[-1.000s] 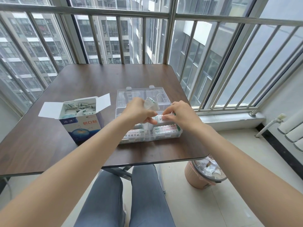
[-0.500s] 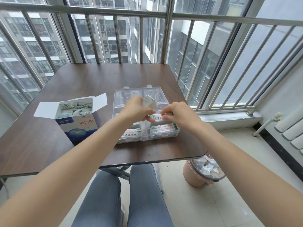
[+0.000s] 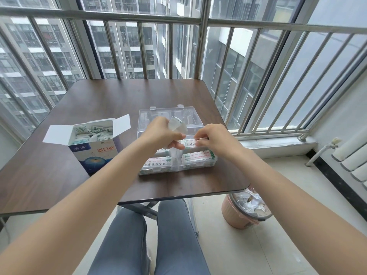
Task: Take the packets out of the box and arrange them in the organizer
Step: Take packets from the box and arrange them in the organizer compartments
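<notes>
A blue and white cardboard box (image 3: 95,153) stands open on the left of the table, full of small white packets (image 3: 93,132). To its right lies a clear plastic organizer (image 3: 198,165) with its lid (image 3: 158,114) folded back; packets fill its front compartments. My left hand (image 3: 160,133) grips a bunch of packets (image 3: 176,125) above the organizer. My right hand (image 3: 212,138) pinches the right end of one packet (image 3: 188,143) over a rear right compartment, and my left fingertips touch its left end.
The dark brown table (image 3: 99,100) stands against a railed window. A pink waste bin (image 3: 246,209) with crumpled paper sits on the floor under the table's right corner. A white radiator (image 3: 353,155) is at the far right. My legs are under the table.
Both hands stay at the same spot over the organizer, still on the same packet. The view has shifted slightly.
</notes>
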Action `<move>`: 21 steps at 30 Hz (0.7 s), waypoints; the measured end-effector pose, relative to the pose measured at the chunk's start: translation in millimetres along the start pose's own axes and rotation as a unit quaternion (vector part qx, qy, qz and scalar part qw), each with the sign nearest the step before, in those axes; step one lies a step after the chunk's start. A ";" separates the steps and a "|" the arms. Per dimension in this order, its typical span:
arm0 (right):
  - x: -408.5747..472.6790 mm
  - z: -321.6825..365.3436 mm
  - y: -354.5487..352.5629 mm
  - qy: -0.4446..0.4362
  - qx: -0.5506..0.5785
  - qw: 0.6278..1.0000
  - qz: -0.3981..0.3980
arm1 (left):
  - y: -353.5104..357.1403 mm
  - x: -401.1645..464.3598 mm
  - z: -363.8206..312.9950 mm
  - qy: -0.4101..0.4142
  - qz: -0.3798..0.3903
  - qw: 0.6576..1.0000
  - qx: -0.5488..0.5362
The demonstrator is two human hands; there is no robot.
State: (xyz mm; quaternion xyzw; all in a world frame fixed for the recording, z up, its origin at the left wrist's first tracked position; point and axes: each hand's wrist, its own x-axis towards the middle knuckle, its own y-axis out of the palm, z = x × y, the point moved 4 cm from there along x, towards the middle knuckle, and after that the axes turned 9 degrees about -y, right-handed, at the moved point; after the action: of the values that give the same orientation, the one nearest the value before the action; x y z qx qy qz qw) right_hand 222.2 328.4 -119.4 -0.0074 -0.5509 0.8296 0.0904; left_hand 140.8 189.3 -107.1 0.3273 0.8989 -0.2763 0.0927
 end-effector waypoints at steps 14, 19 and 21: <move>-16.1 54.1 -21.2 0.003 0.384 0.907 -0.176 | -16.4 -48.5 3.2 0.064 0.152 0.973 -0.161; -21.7 65.9 -20.9 -0.009 0.361 0.909 -0.209 | -27.4 -55.8 7.5 0.074 0.123 0.978 -0.149; -24.2 68.5 -19.8 -0.011 0.362 0.909 -0.206 | -30.7 -57.0 8.4 0.070 0.095 0.982 -0.149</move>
State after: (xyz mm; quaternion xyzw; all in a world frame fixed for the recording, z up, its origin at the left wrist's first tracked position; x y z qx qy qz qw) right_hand 241.2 269.5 -76.5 0.1484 -0.2030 0.9351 0.2499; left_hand 164.8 134.5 -80.9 0.4122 0.8990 -0.1061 0.1032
